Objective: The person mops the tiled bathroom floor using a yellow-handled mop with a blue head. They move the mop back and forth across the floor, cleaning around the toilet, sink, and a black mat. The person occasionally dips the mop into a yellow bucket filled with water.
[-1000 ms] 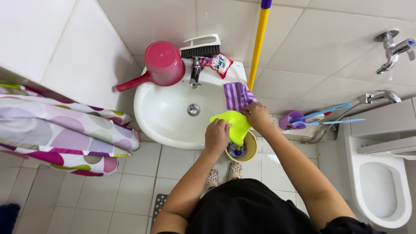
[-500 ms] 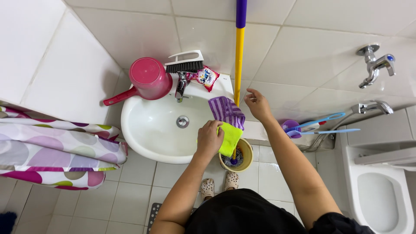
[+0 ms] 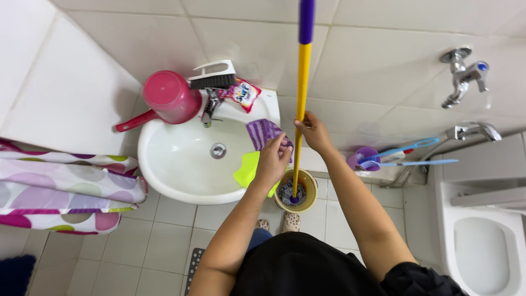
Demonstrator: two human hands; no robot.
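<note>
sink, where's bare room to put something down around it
The sink basin is bare left of the drain. The back rim is crowded: pink jug, brush, packet. Right rim holds the purple cloth and green cloth under the left hand.

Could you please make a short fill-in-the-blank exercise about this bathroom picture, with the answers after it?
1. The right hand grips the yellow mop pole, whose top part is ____.
2. The mop head stands in a small yellow ____ on the floor.
3. The left hand rests on the lime-green cloth at the rim of the white ____.
4. A pink plastic jug lies beside the metal ____.

Answers: purple; bucket; sink; tap
</note>
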